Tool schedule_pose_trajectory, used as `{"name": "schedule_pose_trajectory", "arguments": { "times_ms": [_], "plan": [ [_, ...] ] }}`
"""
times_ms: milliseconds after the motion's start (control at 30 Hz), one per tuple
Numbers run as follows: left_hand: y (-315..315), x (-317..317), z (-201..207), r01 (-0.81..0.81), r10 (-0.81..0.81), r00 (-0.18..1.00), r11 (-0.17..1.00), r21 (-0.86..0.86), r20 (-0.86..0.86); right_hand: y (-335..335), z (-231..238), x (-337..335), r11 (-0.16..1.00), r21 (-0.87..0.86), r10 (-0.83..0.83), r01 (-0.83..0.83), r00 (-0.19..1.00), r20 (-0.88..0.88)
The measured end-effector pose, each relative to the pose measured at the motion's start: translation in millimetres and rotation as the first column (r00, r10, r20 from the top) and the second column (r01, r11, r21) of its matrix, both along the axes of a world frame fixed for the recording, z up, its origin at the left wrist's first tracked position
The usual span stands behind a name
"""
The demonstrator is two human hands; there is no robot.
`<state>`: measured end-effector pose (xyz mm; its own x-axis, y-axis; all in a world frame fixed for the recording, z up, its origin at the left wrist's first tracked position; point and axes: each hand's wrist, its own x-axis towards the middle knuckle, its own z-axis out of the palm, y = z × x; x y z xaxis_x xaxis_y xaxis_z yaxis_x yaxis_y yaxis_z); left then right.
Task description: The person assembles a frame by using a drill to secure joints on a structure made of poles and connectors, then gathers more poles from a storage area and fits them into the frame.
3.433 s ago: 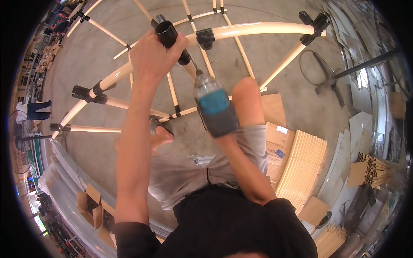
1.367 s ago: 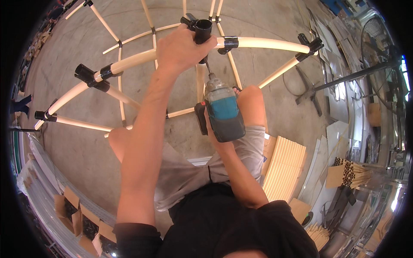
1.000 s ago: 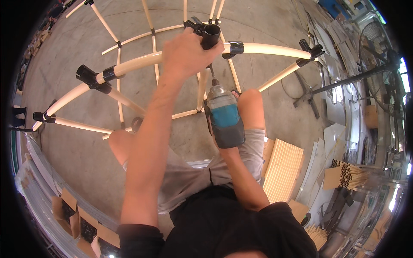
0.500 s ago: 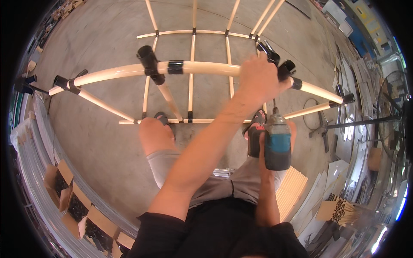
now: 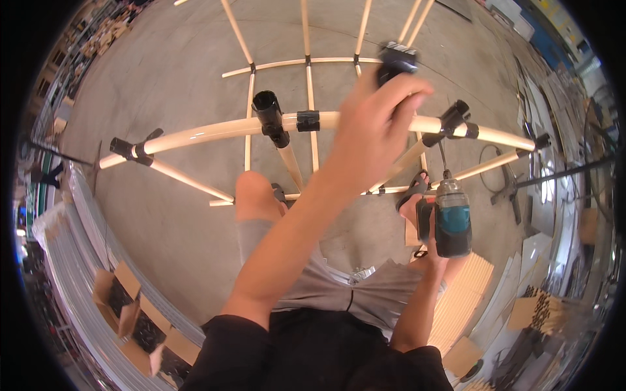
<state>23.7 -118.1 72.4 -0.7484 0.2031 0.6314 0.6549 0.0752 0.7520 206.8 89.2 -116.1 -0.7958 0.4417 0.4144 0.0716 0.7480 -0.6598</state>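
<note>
A black pipe joint (image 5: pixel 396 62), blurred by motion, is in my left hand (image 5: pixel 381 124), raised over a cream-coloured rail. My right hand (image 5: pixel 433 246) grips a teal and black cordless drill (image 5: pixel 452 221), which hides most of its fingers. The drill's long bit points up beside a black joint (image 5: pixel 450 122) on the cream tube rail (image 5: pixel 208 133). Farther left on this rail sits another upright black joint (image 5: pixel 270 117) with an open top. My left forearm crosses in front of the frame.
More cream tubes (image 5: pixel 310 98) form a frame around my legs. Open cardboard boxes (image 5: pixel 134 316) of black parts stand lower left beside long metal bars (image 5: pixel 78 228). A bundle of cream tubes (image 5: pixel 460 296) lies lower right; metal stock (image 5: pixel 541 241) lines the right.
My left hand has risen from the rail with a black joint, uncovering the joint still on the rail. The drill sits farther right in view, and the whole view has shifted.
</note>
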Motion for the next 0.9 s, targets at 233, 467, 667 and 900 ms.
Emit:
{"name": "schedule_pose_trajectory", "arguments": {
  "times_ms": [233, 467, 667, 900],
  "plan": [
    [-94, 85, -74, -0.217, 0.192, 0.891, 0.976, 0.014, 0.412, -44, -31, 15, 0.986, 0.169, 0.006, 0.003, 0.998, -0.055],
    [-94, 65, -63, -0.290, 0.343, 0.746, 0.939, -0.185, 0.571, -147, -58, -51, 0.939, 0.183, 0.324, -0.290, 0.927, -0.191],
    [-89, 51, -66, -0.317, 0.314, 0.660, 0.940, -0.126, 0.682, -187, -81, -56, 0.871, -0.149, 0.441, -0.468, 0.878, -0.185],
    [-99, 57, -60, -0.301, 0.248, 0.642, 0.952, -0.060, 0.726, -177, -88, -47, 0.894, 0.024, 0.445, -0.448, 0.879, -0.172]
  ]
}}
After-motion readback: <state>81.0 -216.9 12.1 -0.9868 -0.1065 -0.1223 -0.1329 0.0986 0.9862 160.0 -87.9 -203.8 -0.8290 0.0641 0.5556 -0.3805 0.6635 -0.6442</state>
